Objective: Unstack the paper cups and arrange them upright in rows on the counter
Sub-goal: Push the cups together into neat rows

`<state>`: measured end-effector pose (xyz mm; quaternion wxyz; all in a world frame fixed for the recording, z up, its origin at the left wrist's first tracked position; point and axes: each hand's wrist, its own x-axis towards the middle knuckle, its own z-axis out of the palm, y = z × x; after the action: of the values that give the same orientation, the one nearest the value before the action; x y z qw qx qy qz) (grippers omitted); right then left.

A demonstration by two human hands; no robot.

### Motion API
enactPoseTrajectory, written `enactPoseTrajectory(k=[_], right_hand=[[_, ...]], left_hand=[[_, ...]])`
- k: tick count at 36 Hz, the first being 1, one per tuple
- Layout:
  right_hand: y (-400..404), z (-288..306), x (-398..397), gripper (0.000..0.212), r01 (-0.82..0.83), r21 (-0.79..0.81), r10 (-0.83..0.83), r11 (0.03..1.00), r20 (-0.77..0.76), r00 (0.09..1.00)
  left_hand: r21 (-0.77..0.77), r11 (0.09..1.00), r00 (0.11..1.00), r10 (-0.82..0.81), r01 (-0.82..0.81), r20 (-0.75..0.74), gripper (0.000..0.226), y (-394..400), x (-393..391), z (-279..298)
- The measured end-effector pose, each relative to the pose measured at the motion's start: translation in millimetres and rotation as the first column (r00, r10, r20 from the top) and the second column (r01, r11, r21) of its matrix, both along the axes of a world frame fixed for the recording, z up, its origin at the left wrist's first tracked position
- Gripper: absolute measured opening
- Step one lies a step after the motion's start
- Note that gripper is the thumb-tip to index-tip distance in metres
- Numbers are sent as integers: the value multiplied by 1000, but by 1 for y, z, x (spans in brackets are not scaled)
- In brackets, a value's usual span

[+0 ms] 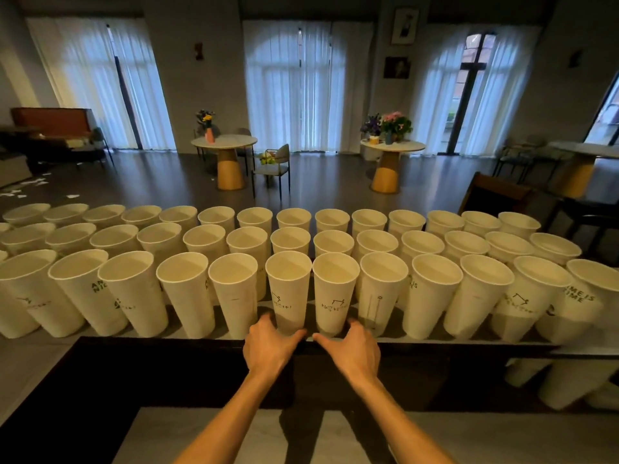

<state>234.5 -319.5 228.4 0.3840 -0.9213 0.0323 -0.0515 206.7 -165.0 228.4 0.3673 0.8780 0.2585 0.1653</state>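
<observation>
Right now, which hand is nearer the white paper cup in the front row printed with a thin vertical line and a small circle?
Right. The right hand sits beside the base of that white paper cup; the left hand is two cups away.

White paper cups (289, 289) — upright, seemingly three rows

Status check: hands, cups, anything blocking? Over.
Left hand and right hand each grip the base of a front-row cup. Three rows of cups upright on the counter. Nothing blocking.
</observation>
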Motion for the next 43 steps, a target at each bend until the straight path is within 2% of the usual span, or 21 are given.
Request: enactPoseTrajectory(k=[4, 11, 22, 30, 37, 43], right_hand=[[1, 1, 8, 70, -20, -28, 20, 999, 1, 1000], [1, -2, 12, 67, -31, -44, 31, 999, 10, 999], [3, -7, 6, 60, -19, -75, 21, 997, 24, 999], [3, -4, 1, 60, -11, -87, 9, 996, -14, 1000], [-3, -4, -20, 80, 31, -60, -34, 998, -40, 999], [-9, 6, -42, 50, 42, -71, -38, 997, 51, 998]], left_hand=[[22, 999, 1000, -23, 23, -2, 71, 5, 8, -3], [5, 999, 999, -46, 46, -17, 68, 7, 11, -6], [-21, 997, 994, -75, 73, -80, 73, 13, 8, -11], [-32, 997, 995, -71, 69, -63, 75, 10, -2, -6], [-65, 997, 999, -34, 31, -36, 53, 2, -24, -8], [-19, 988, 987, -155, 156, 35, 31, -8, -45, 8]])
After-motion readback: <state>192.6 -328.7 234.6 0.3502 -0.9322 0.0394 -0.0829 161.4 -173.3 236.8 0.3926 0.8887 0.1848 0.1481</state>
